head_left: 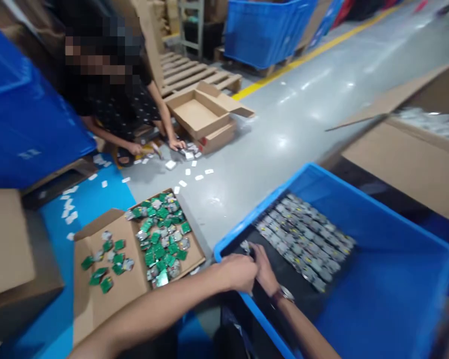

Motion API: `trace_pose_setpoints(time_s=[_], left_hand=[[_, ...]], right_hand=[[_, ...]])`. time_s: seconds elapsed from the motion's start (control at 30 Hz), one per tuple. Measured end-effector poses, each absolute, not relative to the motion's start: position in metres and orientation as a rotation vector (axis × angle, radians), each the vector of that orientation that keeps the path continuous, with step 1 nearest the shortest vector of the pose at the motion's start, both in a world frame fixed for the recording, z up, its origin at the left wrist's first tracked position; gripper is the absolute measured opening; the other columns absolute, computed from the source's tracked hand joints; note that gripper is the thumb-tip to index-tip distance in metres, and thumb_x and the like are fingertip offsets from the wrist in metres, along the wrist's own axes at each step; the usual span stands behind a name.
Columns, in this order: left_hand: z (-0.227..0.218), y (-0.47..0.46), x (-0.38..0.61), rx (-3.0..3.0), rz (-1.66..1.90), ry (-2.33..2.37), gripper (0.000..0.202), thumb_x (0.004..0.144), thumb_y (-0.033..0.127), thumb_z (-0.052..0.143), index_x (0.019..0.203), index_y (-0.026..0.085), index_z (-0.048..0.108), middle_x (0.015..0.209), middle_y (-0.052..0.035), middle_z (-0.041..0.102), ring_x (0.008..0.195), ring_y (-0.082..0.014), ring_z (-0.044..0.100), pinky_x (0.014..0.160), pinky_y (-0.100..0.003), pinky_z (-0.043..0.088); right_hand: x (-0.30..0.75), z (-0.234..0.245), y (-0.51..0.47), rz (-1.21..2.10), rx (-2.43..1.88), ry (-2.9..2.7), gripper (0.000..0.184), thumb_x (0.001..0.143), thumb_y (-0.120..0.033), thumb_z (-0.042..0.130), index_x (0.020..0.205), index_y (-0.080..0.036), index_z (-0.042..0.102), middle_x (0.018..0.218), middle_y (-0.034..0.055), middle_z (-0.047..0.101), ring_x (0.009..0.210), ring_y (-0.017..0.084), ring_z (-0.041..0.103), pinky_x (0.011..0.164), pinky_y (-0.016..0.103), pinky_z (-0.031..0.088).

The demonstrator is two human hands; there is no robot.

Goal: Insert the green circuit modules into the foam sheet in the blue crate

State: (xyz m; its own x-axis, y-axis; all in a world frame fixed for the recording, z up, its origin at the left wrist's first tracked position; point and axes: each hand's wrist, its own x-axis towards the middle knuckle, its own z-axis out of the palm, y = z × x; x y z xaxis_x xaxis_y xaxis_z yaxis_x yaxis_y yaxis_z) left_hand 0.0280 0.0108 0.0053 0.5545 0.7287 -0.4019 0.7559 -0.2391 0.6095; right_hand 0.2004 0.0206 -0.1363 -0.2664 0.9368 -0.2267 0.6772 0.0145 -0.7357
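both my hands are down in the near-left corner of the blue bin (262, 207), knuckles up, left hand (239, 271) and right hand (264, 269) touching each other. the fingers of both curl downward at the edge of the dark tray (301, 299), but blur and my own knuckles hide the tips, so i cannot tell whether they pinch the tray or only rest on it.

the small silver pieces (303, 234) lie in tidy rows across that tray, inside the bin, the nearest just beyond my fingers. i judge each piece light and stiff, and loose where it lies – a tilt would send the rows sliding. the tray looks thin (likely to sag if lifted by one corner), so i'd hold it low at its edge, hands apart, kept level. a single piece i'd pinch by its sides.

to my left a cardboard box (134, 279) holds green boards (160, 234) – beyond it a crouching person (112, 109) handles white bits on the floor.
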Motion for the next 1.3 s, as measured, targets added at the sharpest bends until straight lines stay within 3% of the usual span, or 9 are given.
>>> trace_pose_setpoints(time_s=[0.1, 0.23, 0.4, 0.63, 0.83, 0.93, 1.0, 1.17, 1.3], left_hand=[[0.007, 0.012, 0.034, 2.058, -0.104, 1.166, 0.03, 0.083, 0.012, 0.059, 0.11, 0.01, 0.07, 0.106, -0.0202, 0.072, 0.099, -0.0371, 0.071, 0.082, -0.045, 0.06], [0.011, 0.014, 0.025, 2.094, -0.145, 1.158, 0.027, 0.085, 0.015, 0.054, 0.108, 0.014, 0.069, 0.107, -0.0175, 0.071, 0.101, -0.035, 0.071, 0.084, -0.043, 0.059], [0.013, 0.015, 0.027, 2.076, -0.159, 1.159, 0.027, 0.086, 0.016, 0.053, 0.109, 0.016, 0.068, 0.108, -0.0169, 0.07, 0.103, -0.0348, 0.07, 0.086, -0.043, 0.059], [0.006, 0.015, 0.025, 2.031, -0.109, 1.142, 0.034, 0.084, 0.014, 0.054, 0.115, 0.018, 0.067, 0.113, -0.0154, 0.069, 0.105, -0.033, 0.069, 0.088, -0.041, 0.057], [-0.005, 0.021, 0.023, 1.93, -0.06, 1.143, 0.042, 0.079, 0.005, 0.054, 0.118, 0.018, 0.067, 0.118, -0.0145, 0.067, 0.116, -0.0304, 0.064, 0.101, -0.038, 0.051], [-0.009, 0.023, 0.023, 1.913, -0.059, 1.135, 0.046, 0.078, 0.003, 0.053, 0.121, 0.018, 0.066, 0.122, -0.0141, 0.066, 0.122, -0.0292, 0.061, 0.106, -0.036, 0.047], [-0.01, 0.024, 0.022, 1.917, -0.057, 1.138, 0.047, 0.079, 0.003, 0.052, 0.123, 0.017, 0.065, 0.123, -0.0144, 0.065, 0.125, -0.0286, 0.059, 0.107, -0.035, 0.046], [-0.009, 0.025, 0.021, 1.921, -0.061, 1.168, 0.044, 0.082, 0.012, 0.058, 0.126, 0.015, 0.063, 0.122, -0.0151, 0.066, 0.126, -0.0305, 0.058, 0.108, -0.037, 0.045], [-0.008, 0.024, 0.02, 1.922, -0.095, 1.171, 0.043, 0.084, 0.017, 0.06, 0.126, 0.014, 0.063, 0.122, -0.0156, 0.066, 0.124, -0.0318, 0.058, 0.107, -0.039, 0.046]], right_hand=[[0.183, -0.137, 0.039, 1.065, -1.713, -1.864, 0.047, 0.087, -0.028, 0.052, 0.133, -0.018, 0.053, 0.116, 0.0127, 0.059, 0.106, 0.027, 0.057, 0.097, 0.041, 0.049], [0.157, -0.143, 0.065, 0.988, -1.801, -1.758, 0.042, 0.087, -0.026, 0.048, 0.127, -0.014, 0.056, 0.111, 0.0132, 0.058, 0.095, 0.025, 0.057, 0.092, 0.04, 0.049], [0.155, -0.155, 0.069, 0.931, -1.796, -1.627, 0.04, 0.088, -0.036, 0.055, 0.12, -0.013, 0.058, 0.108, 0.0136, 0.061, 0.095, 0.025, 0.058, 0.093, 0.041, 0.05], [0.163, -0.159, 0.07, 1.138, -1.695, -1.395, 0.042, 0.086, -0.034, 0.055, 0.123, -0.014, 0.058, 0.105, 0.0124, 0.071, 0.09, 0.021, 0.069, 0.084, 0.036, 0.057], [0.238, -0.12, 0.044, 1.144, -2.005, -1.773, 0.025, 0.084, -0.03, 0.064, 0.106, -0.018, 0.066, 0.104, 0.0116, 0.073, 0.099, 0.023, 0.069, 0.09, 0.036, 0.052], [0.271, -0.104, 0.006, 1.117, -2.27, -2.082, 0.039, 0.072, -0.031, 0.08, 0.105, -0.019, 0.064, 0.107, 0.0127, 0.069, 0.101, 0.029, 0.068, 0.085, 0.036, 0.05], [0.28, -0.101, -0.019, 1.08, -2.368, -2.226, 0.049, 0.065, -0.024, 0.084, 0.108, -0.018, 0.061, 0.111, 0.0136, 0.065, 0.1, 0.029, 0.067, 0.08, 0.034, 0.048], [0.268, -0.107, -0.027, 1.071, -2.114, -2.252, 0.031, 0.077, -0.015, 0.065, 0.107, -0.018, 0.06, 0.106, 0.0091, 0.06, 0.09, 0.021, 0.064, 0.079, 0.029, 0.048], [0.239, -0.116, 0.016, 0.996, -1.897, -2.052, 0.039, 0.081, -0.017, 0.059, 0.12, -0.019, 0.061, 0.11, 0.0079, 0.06, 0.101, 0.02, 0.061, 0.094, 0.031, 0.049]])
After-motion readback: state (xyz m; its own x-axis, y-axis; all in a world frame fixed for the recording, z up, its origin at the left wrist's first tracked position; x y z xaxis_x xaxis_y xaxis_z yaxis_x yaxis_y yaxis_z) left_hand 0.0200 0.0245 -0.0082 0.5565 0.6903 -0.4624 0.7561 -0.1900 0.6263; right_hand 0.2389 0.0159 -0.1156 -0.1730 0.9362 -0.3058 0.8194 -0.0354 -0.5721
